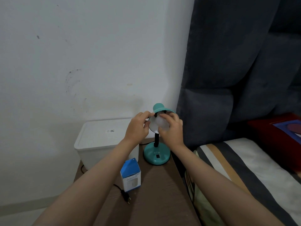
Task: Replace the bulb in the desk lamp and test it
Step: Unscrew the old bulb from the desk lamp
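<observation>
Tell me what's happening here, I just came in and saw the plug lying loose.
A person is working on the teal desk lamp. The left hand steadies the rim of the shade, and the right hand grips the white bulb inside it. The plug lies unplugged on the brown table, beside an upright blue and white bulb box. Whether the bulb is going in or out can't be told.

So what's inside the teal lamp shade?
A white frosted bulb, gripped by the right hand; the left hand steadies the teal lamp shade. The socket is hidden.
</observation>
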